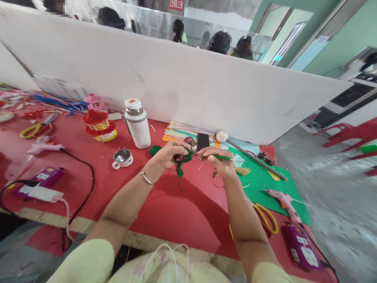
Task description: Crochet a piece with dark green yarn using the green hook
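Observation:
My left hand point(172, 154) pinches a small piece of dark green crochet point(184, 161), whose loose yarn tail hangs down over the red table. In my right hand point(219, 159) is a crochet hook with a green handle point(223, 157), its tip pointing left toward the crochet piece. Both hands are close together above the middle of the table. A ball of green yarn point(155, 150) lies just left of my left wrist. Behind my hands are a dark phone-like slab point(203, 141) and a multicoloured ball point(190, 140), partly covered by my fingers.
A white thermos point(137, 124) and its metal-lined cup point(123, 158) stand left of my hands. Farther left are red craft lanterns point(99, 125), scissors point(37, 129) and a glue gun point(47, 146). Another glue gun point(285, 202) and a purple power strip point(302, 247) lie right. A white partition point(188, 86) stands behind.

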A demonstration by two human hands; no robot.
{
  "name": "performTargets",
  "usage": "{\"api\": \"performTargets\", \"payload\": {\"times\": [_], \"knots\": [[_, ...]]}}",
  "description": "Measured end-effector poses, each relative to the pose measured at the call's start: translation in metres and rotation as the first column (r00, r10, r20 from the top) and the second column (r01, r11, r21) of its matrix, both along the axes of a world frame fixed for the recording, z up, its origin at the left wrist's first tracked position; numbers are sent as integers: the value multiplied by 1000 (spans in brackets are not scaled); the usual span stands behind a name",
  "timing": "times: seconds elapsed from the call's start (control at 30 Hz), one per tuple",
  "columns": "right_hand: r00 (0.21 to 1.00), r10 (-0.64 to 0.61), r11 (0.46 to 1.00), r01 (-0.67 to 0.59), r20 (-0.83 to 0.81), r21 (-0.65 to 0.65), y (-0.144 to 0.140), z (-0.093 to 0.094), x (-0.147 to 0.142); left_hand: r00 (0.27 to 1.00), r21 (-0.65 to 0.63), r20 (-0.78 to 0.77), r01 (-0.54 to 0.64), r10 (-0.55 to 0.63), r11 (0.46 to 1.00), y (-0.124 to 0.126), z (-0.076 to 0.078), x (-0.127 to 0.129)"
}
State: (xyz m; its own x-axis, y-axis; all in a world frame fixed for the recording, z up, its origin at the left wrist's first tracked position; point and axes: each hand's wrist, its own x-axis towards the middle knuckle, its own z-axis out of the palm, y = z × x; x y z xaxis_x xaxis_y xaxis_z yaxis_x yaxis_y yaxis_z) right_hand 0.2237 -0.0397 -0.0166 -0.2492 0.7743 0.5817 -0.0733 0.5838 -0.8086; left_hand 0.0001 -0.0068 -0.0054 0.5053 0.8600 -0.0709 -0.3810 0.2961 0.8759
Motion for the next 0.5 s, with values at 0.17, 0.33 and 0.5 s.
{"api": "performTargets", "payload": {"times": [0.17, 0.33, 0.5], "knots": [[964, 57, 973, -112, -259, -201, 7, -17, -15, 999, 2, 43, -20, 20, 1000, -4, 0, 8], [957, -155, 978, 113, -247, -176, 7, -23, -35, 966, 134, 103, -251, 239, 959, -7, -3, 18], [950, -207, 975, 182, -235, -126, 6, -21, -38, 965, 121, 144, -238, 220, 964, -7, -4, 20]]}}
